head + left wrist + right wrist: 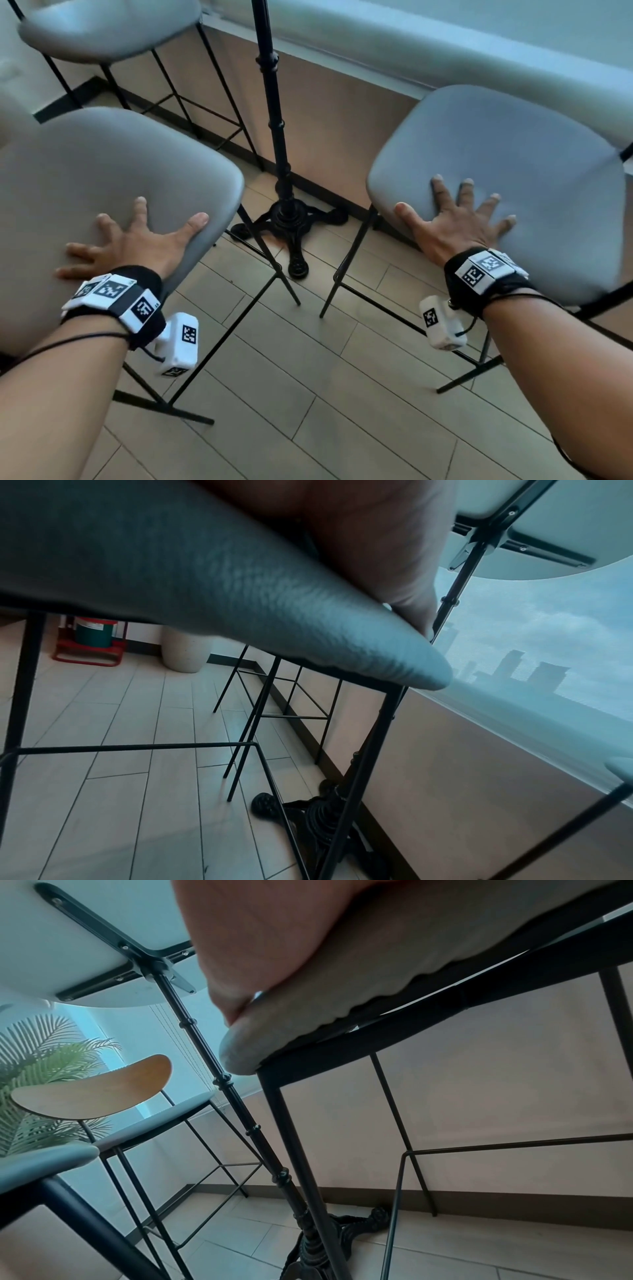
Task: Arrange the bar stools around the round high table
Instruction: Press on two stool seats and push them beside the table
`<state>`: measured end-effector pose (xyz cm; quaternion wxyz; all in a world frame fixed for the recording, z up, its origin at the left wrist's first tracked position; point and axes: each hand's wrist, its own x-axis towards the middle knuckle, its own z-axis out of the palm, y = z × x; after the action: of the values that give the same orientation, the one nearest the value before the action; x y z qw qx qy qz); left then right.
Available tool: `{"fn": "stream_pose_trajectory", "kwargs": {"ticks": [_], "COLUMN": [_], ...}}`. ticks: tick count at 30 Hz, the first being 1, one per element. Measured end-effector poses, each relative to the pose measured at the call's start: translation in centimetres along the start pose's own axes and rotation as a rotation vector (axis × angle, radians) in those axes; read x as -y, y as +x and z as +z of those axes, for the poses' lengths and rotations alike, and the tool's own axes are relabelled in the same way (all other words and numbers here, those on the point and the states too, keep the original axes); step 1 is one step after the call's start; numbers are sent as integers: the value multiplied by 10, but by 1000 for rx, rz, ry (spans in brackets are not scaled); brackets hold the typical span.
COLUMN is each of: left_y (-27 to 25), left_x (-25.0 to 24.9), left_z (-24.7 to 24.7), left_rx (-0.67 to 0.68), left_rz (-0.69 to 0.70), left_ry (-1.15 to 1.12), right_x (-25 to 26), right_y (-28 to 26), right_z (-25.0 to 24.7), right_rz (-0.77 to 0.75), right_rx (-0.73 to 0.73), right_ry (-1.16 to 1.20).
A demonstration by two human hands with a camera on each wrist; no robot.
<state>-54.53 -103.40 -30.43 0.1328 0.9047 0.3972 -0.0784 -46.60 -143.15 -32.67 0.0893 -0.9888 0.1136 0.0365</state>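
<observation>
Two grey-cushioned bar stools on thin black legs flank the table's black pole [274, 113] and ornate foot [291, 222]. My left hand [130, 236] lies flat with spread fingers on the left stool seat [102, 164], thumb at its right edge. My right hand [455, 212] lies flat, fingers splayed, on the right stool seat [513, 164]. A third stool [106, 27] stands at the back left. The round tabletop's white underside [548, 534] [68, 934] shows in both wrist views, with the left seat's edge [240, 601] and the right seat's edge [325, 1010] close up.
A low wall [342, 113] under a window runs behind the table. The floor [308, 394] is pale plank tile. A red fire extinguisher stand [90, 642] and a pale planter [185, 650] stand beyond. A palm plant [41, 1074] rises behind the back stool's wooden backrest [99, 1088].
</observation>
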Motion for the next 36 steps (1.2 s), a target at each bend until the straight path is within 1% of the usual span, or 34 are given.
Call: {"fn": "stream_pose_trajectory", "kwargs": {"ticks": [11,19,27,36], "left_y": [-5,-6,-5,-6], "left_x": [1,-2,-4,-3], "left_z": [2,5,7,7], "left_rx": [2,-26,-46,-35], "left_rz": [-2,-29,-29,-26], "left_ry": [-8,-17,-17,-21], "right_x": [33,57,67,74], "right_y": [11,20,20,19], "right_z": [3,11,12,14], "right_rz": [-30,-36,-29,-13], "right_rx": [-6,-14,-35,-40], "right_ry": [10,31,44,40]}}
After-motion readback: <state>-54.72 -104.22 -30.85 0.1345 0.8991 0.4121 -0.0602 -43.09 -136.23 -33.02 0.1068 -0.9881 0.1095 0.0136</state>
